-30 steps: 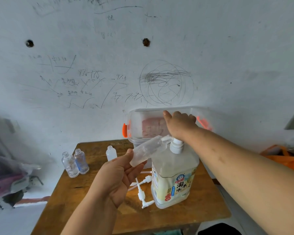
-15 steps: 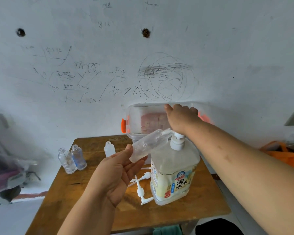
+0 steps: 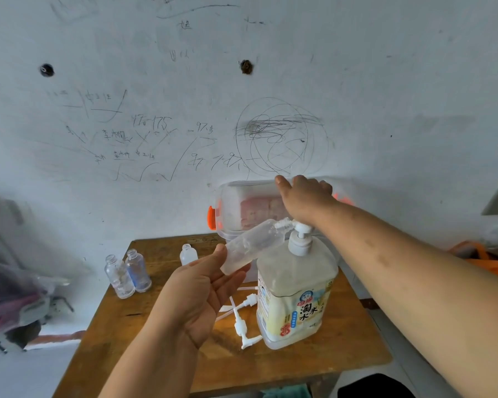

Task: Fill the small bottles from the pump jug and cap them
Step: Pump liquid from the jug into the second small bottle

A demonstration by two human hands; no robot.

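Observation:
The pump jug [image 3: 295, 294], pale yellow with a printed label, stands on the wooden table [image 3: 328, 366]. My right hand [image 3: 305, 201] rests palm-down on top of its white pump head [image 3: 299, 237]. My left hand [image 3: 204, 294] holds a small clear bottle [image 3: 250, 247] tilted, its open neck against the pump spout. Two clear uncapped bottles [image 3: 128, 272] stand at the table's left edge, and a white bottle [image 3: 188, 254] stands further back. Loose white pump caps [image 3: 242, 320] lie beside the jug.
A clear plastic box [image 3: 230, 208] with orange latches stands behind the jug against the scribbled wall. An orange bag [image 3: 489, 258] lies at the right. Blurred bags sit at the left, below table height.
The view has shifted a little. Both hands stay as they were, the left with the bottle at the spout and the right on the pump head.

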